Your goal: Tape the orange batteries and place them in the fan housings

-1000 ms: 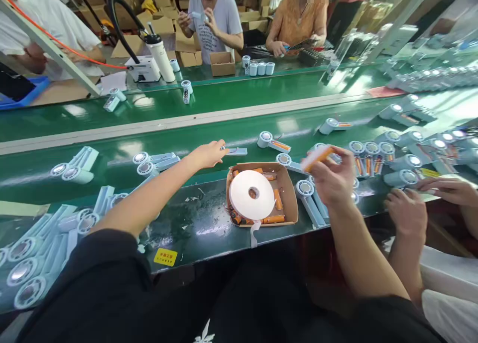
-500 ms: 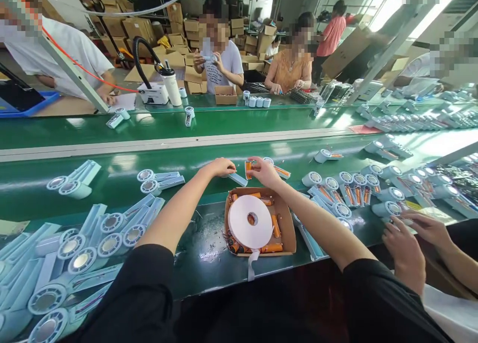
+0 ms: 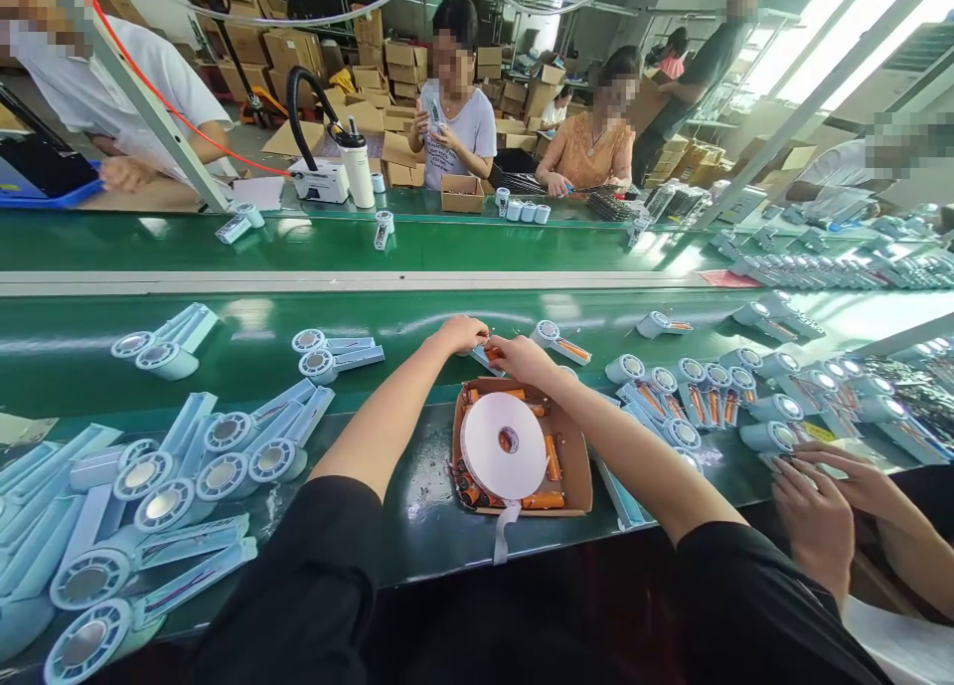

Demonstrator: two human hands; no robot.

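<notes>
Above the cardboard box, my left hand [image 3: 463,335] is closed around a light-blue handheld fan housing [image 3: 486,361], mostly hidden by my fingers. Close beside it, my right hand [image 3: 522,357] pinches an orange battery [image 3: 493,352] at the housing. Only a little of its orange wrap shows. Below both hands the cardboard box [image 3: 579,466] holds more orange batteries [image 3: 543,499], with a white roll of tape [image 3: 481,451] lying on top and its loose end hanging over the front edge. Just right of my right hand lies a fan with an orange battery in its handle [image 3: 572,350].
Light-blue fan housings [image 3: 160,506] crowd the left of the bench. Several fans with batteries [image 3: 715,392] lie to the right, where a co-worker's hands [image 3: 816,511] work. A green conveyor belt [image 3: 245,357] runs behind. People sit across the line.
My right hand has brought the orange battery left and down to the housing in my left hand. The two hands are now nearly touching. The view has shifted slightly.
</notes>
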